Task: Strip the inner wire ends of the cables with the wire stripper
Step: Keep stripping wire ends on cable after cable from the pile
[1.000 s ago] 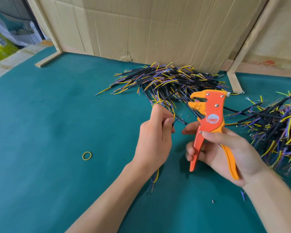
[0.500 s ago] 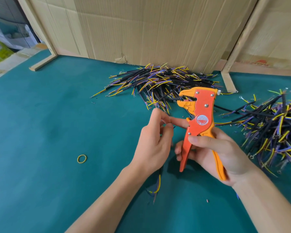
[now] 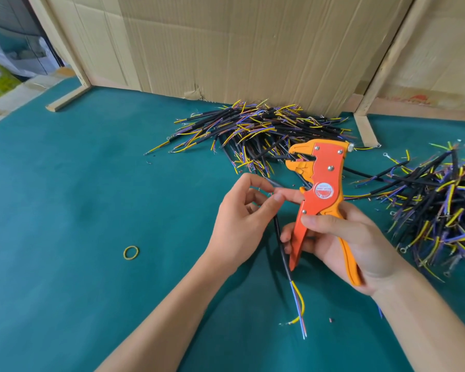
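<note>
My right hand [image 3: 341, 242] grips the handles of the orange wire stripper [image 3: 321, 189], which stands upright with its jaws pointing left above the table. My left hand [image 3: 242, 218] holds a black cable [image 3: 283, 248] between thumb and fingers, just left of the stripper. My right index finger reaches across and touches the left fingertips. The cable hangs down toward me, and its yellow, blue and pink inner wires [image 3: 298, 307] fan out at the lower end. The cable's upper end is mostly hidden by my fingers.
A heap of black cables [image 3: 255, 130] lies against the cardboard wall [image 3: 239, 49] behind the stripper. A second heap [image 3: 440, 205] lies at the right. A yellow rubber band [image 3: 131, 252] rests on the green table [image 3: 78, 210] to the left. Small insulation scraps lie near my right wrist.
My left hand has turned and loosened, so the cable now hangs lower and its wire ends show below my hands. The stripper has stayed upright in my right hand.
</note>
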